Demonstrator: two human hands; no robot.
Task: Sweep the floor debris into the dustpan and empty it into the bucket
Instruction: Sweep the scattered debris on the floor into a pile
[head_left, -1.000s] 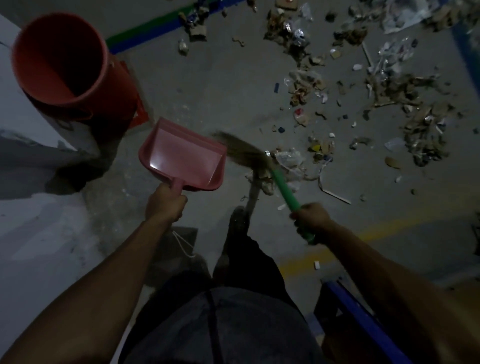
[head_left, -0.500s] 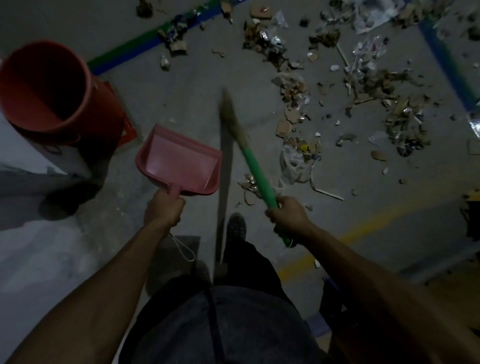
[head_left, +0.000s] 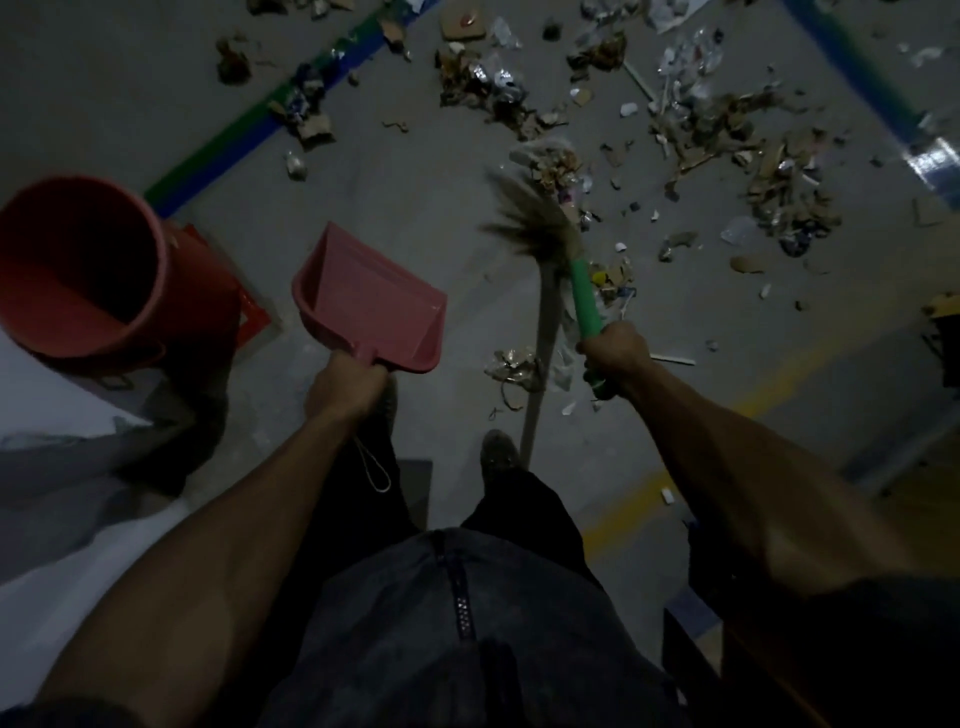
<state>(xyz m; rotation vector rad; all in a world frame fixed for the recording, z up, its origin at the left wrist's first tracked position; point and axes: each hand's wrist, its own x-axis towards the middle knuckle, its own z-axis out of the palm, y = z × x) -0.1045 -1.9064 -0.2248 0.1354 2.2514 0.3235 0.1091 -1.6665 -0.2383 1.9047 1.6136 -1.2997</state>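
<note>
**Two tools in hand, debris far and right of the pan**

Two hands, both occupied. Left hand (head_left: 347, 387): fingers curled round the handle of the dustpan (head_left: 371, 301); pink moulded plastic, smooth, shallow tray with raised side walls, mouth facing far and right; nothing visible inside it. Right hand (head_left: 615, 349): fingers wrapped round the green handle of the broom (head_left: 550, 234); fibrous brown bristles, splayed and blurred. Broom's long axis runs from the near right hand to the far left.

Debris (head_left: 561, 171): torn cardboard, paper scraps, crumpled foil and clear film, strewn over the grey floor (head_left: 415, 171). Nearest clump lies just beyond the bristles, to the right of the pan mouth and apart from it. Judgement: next stroke must draw leftward and nearer.

Bucket (head_left: 78, 270): red plastic, round, open-topped, left of the pan, nearer the left hand.
</note>
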